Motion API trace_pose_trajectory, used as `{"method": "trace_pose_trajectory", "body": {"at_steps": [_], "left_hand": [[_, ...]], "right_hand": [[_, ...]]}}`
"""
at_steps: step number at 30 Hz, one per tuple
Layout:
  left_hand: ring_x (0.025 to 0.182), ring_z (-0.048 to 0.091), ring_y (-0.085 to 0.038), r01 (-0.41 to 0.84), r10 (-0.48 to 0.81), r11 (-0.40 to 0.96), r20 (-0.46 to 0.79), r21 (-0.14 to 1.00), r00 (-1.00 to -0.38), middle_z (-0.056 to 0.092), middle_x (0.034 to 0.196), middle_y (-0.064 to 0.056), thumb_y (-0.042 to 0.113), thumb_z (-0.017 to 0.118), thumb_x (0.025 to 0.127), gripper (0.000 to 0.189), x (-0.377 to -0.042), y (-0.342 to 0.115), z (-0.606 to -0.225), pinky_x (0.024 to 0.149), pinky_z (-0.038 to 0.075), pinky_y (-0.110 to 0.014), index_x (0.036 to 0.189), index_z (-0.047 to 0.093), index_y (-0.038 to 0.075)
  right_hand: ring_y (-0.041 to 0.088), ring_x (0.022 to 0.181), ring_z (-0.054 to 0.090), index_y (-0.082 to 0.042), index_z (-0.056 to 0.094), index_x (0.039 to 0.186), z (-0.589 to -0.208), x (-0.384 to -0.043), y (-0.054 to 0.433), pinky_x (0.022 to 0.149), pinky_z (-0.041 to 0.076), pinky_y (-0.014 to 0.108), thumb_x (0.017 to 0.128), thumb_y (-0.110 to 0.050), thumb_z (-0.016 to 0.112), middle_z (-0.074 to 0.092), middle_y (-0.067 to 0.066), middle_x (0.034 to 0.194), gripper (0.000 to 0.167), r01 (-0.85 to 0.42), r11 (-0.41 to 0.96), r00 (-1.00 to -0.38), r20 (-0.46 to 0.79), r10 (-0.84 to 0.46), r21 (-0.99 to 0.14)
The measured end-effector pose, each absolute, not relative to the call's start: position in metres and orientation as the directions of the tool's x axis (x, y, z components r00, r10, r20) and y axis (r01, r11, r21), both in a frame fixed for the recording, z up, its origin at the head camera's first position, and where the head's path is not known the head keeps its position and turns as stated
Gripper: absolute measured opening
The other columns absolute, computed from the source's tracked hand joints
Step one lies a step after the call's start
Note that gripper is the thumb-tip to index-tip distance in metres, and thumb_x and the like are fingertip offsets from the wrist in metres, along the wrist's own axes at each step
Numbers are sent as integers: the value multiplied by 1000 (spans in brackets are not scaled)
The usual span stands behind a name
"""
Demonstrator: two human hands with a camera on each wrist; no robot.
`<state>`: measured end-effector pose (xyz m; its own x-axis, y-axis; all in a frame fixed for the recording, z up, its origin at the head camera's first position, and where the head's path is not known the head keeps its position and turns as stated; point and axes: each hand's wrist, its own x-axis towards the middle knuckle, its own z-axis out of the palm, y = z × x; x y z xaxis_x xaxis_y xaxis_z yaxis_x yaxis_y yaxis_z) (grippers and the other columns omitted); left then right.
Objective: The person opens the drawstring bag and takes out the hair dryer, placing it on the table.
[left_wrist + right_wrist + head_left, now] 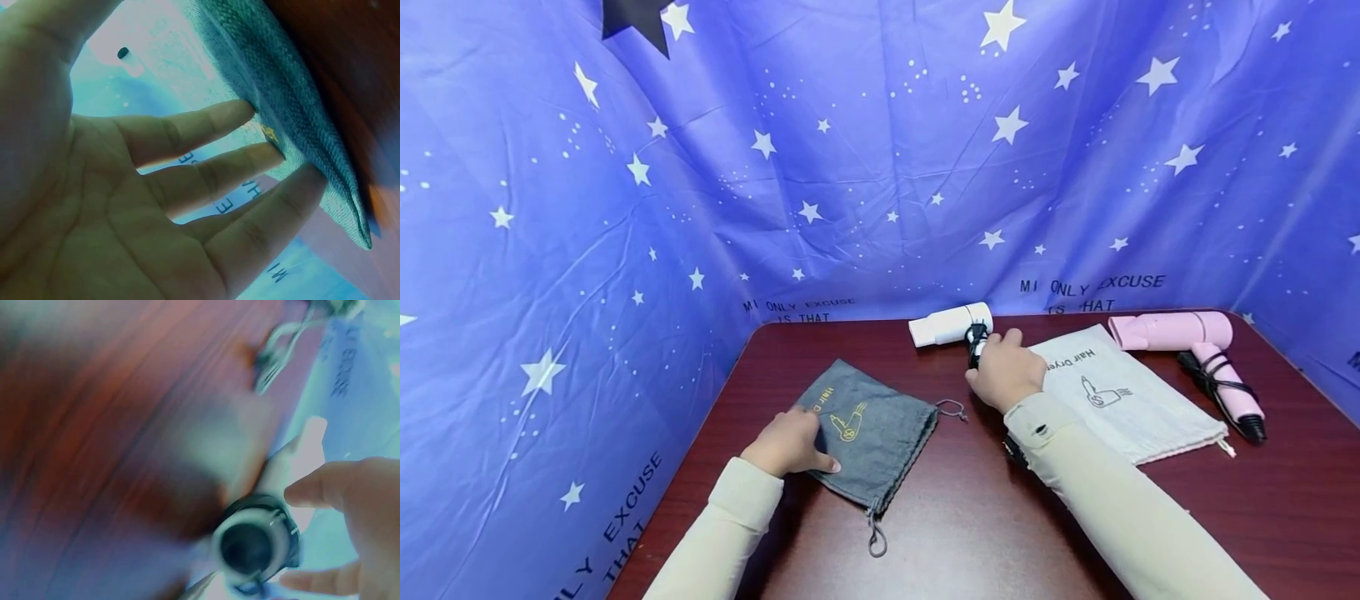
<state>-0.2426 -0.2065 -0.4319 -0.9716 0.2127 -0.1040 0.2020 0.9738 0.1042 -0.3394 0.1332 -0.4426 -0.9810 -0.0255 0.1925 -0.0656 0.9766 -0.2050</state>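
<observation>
On the left of the table lies a grey drawstring bag (887, 433) with a yellow hair dryer print. My left hand (790, 442) touches its left side, and in the left wrist view the fairly straight fingertips (269, 153) meet the grey cloth (294, 94). A white hair dryer (951, 323) lies at the back, a black cord wound about its handle (976, 343). My right hand (1009, 371) is at that handle. In the right wrist view, the thumb and a finger lie apart beside the handle's round end (247, 550); no curled grip shows.
Right of my right hand lies a white drawstring bag (1112, 392) with a black print, partly under my forearm. A pink hair dryer (1172, 332) with a black cord is at the far right. Star-printed blue cloth (865, 167) hangs behind the table (955, 517).
</observation>
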Motion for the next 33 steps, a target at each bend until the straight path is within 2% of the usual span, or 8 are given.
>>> {"method": "trace_pose_trajectory", "body": {"at_steps": [2, 4, 8, 11, 16, 23, 29, 33], "left_hand": [[103, 66, -47, 189, 202, 975, -110, 113, -973, 68, 125, -23, 52, 94, 68, 69, -241, -208, -432, 92, 55, -54, 104, 73, -3], [106, 65, -48, 180, 193, 976, -111, 121, -975, 66, 129, -24, 52, 93, 69, 71, -240, -208, -432, 93, 55, -54, 108, 72, -4], [104, 63, -46, 163, 175, 979, -94, 123, -980, 65, 127, -26, 54, 90, 72, 71, -236, -207, -430, 90, 55, -55, 107, 72, -5], [106, 60, -45, 130, 140, 983, -74, 128, -987, 62, 126, -27, 58, 86, 75, 79, -234, -205, -428, 87, 55, -58, 116, 69, -7], [110, 59, -45, 88, 98, 989, -79, 123, -992, 58, 130, -30, 72, 77, 76, 100, -236, -201, -430, 83, 56, -61, 131, 61, -10], [119, 57, -49, 81, 97, 991, -155, 103, -983, 57, 136, -32, 73, 82, 69, 107, -235, -197, -434, 87, 54, -63, 134, 59, -9], [117, 57, -48, 85, 101, 992, -170, 98, -980, 58, 134, -31, 72, 85, 66, 105, -237, -196, -434, 87, 54, -62, 128, 63, -9], [119, 57, -48, 91, 107, 991, -176, 93, -979, 58, 135, -31, 72, 86, 65, 107, -240, -195, -434, 89, 54, -62, 131, 61, -9]], "right_hand": [[45, 76, 63, 10, 56, 124, -439, -334, 124, 59, 50, 57, 86, -44, 74, 50, 29, 111, 68, -143, 972, -964, 249, -94, -187], [43, 80, 64, 7, 60, 118, -439, -329, 115, 63, 52, 56, 86, -42, 73, 54, 27, 111, 60, -237, 959, -936, 302, -183, -153], [40, 91, 66, 1, 64, 117, -442, -318, 93, 71, 55, 55, 89, -44, 69, 63, 21, 113, 53, -393, 915, -875, 343, -341, -93], [39, 107, 66, -2, 63, 129, -446, -307, 77, 83, 56, 54, 91, -50, 65, 64, 20, 126, 61, -470, 878, -848, 321, -423, -86], [39, 133, 56, -4, 56, 144, -449, -289, 55, 105, 49, 53, 89, -64, 65, 54, 22, 149, 81, -581, 810, -797, 257, -547, -77], [31, 130, 58, -9, 61, 142, -454, -269, 38, 101, 52, 50, 83, -80, 63, 59, 14, 145, 92, -640, 768, -750, 189, -634, 35], [29, 122, 61, -12, 67, 136, -457, -262, 35, 97, 55, 48, 80, -85, 62, 64, 8, 137, 92, -597, 800, -796, 85, -599, 50], [28, 118, 63, -13, 66, 135, -458, -260, 36, 91, 57, 48, 79, -85, 62, 65, 8, 134, 92, -575, 818, -815, 64, -576, 29]]}}
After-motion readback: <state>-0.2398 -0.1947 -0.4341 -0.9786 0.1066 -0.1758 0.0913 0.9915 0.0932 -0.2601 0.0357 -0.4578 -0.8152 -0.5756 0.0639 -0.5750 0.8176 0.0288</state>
